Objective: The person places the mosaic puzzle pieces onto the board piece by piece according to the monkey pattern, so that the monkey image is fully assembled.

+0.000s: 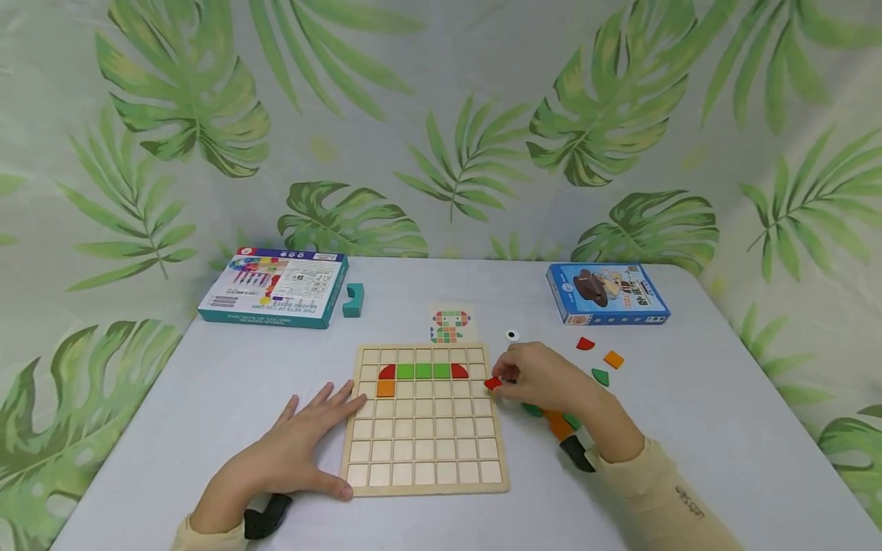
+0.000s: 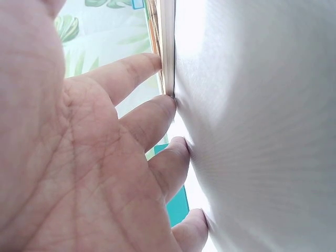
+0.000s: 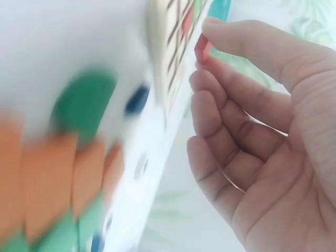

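A wooden grid board lies on the table between the hands. Along one upper row sit three green square tiles with a red rounded tile at the left end and another at the right. Below the left one is an orange square tile. My left hand is spread, fingertips and thumb at the board's left edge. Beside the board's right edge, my right hand pinches a small red tile between thumb and forefinger, its other fingers loosely bent.
A pattern card lies behind the board, near a white eye tile. Loose red, orange and green tiles lie right, others under the right forearm. At the back stand a teal-edged box, teal block and blue box.
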`<state>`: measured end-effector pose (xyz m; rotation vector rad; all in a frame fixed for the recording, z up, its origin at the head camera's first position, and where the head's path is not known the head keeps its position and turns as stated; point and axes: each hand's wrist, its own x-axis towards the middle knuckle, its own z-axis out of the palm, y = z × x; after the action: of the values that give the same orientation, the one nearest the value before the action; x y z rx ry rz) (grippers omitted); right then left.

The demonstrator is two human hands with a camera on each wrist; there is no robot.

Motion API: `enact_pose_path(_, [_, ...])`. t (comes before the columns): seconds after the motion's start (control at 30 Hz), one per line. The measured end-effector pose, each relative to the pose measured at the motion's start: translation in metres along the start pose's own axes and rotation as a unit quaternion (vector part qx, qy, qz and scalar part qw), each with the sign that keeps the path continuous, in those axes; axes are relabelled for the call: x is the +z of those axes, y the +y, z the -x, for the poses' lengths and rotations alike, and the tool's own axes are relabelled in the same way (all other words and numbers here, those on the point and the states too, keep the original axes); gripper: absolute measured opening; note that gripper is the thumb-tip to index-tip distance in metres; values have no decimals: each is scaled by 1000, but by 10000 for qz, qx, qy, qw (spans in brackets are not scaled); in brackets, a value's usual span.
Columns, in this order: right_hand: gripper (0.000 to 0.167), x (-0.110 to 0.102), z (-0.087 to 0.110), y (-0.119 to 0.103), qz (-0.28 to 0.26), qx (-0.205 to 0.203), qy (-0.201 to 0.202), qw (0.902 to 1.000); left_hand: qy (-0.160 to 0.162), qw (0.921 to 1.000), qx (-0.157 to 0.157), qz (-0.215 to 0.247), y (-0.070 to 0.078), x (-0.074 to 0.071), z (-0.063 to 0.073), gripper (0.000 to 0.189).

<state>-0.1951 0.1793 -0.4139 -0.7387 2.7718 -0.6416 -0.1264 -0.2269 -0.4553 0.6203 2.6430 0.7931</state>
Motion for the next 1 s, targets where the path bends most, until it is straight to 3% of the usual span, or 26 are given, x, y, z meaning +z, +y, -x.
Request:
enact_pose_path(0.47, [20, 46, -44, -80, 76, -536, 88, 9985, 8, 9999, 60, -150, -1, 0, 1, 125])
enact_pose_path(0.7, [21, 58, -57, -109, 63, -381, 135, 9992, 21, 9998, 74, -197, 0, -1, 0, 124])
enact_pose_path(1.0, [19, 73, -62, -126, 241, -171, 198, 9994, -7, 9998, 67, -168, 0, -2, 1, 124])
